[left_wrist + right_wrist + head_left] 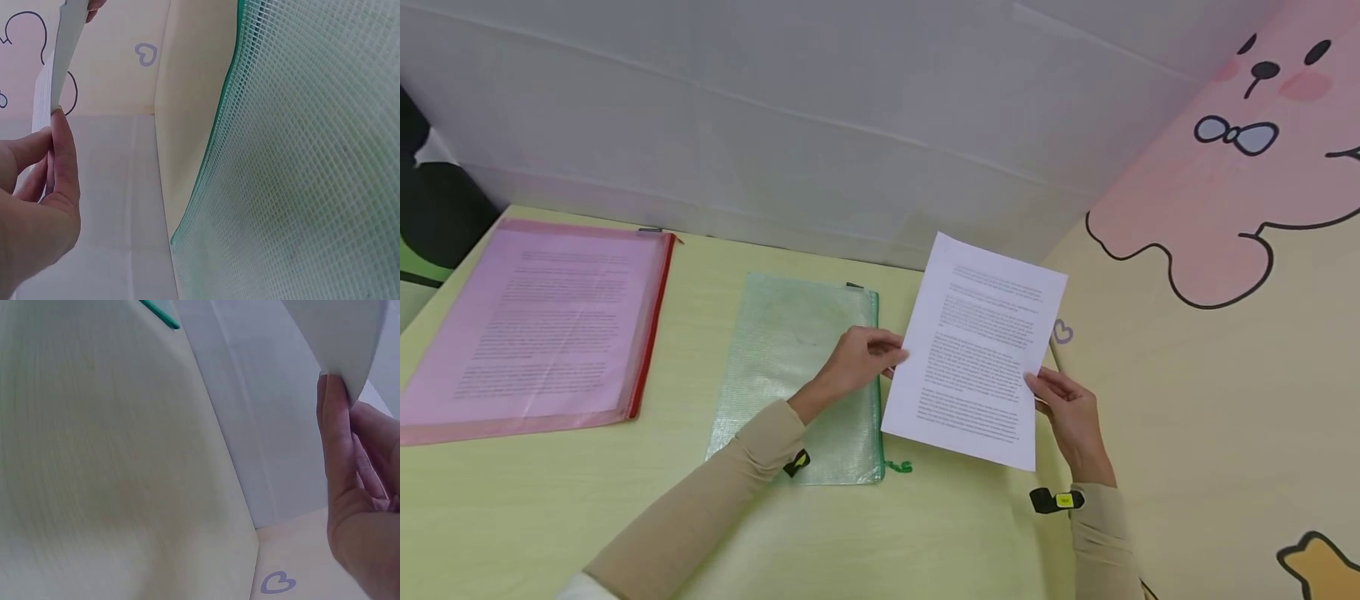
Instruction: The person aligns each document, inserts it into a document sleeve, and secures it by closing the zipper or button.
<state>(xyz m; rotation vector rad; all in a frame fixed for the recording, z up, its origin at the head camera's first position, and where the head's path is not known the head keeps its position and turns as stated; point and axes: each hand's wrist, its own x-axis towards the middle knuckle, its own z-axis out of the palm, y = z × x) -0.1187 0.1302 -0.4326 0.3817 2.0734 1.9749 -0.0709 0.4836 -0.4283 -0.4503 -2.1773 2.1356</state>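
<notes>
A printed sheet of white paper (981,358) is held up off the table, tilted, its text facing the head camera. My left hand (863,358) pinches its left edge between thumb and fingers; the left wrist view shows the paper (55,81) edge-on in that pinch. On the opposite edge my right hand (1066,408) pinches it with the thumb in front and the fingers behind. Below my left forearm a green mesh zip pouch (797,358) lies flat on the table, its green zip along the right side. Whether the paper is one sheet or several, I cannot tell.
A pink zip folder (550,325) with a red zip and a printed page inside lies at the left of the pale yellow table (685,500). A grey-white wall panel (775,167) rises behind the table. A wall with cartoon drawings (1225,400) stands at the right.
</notes>
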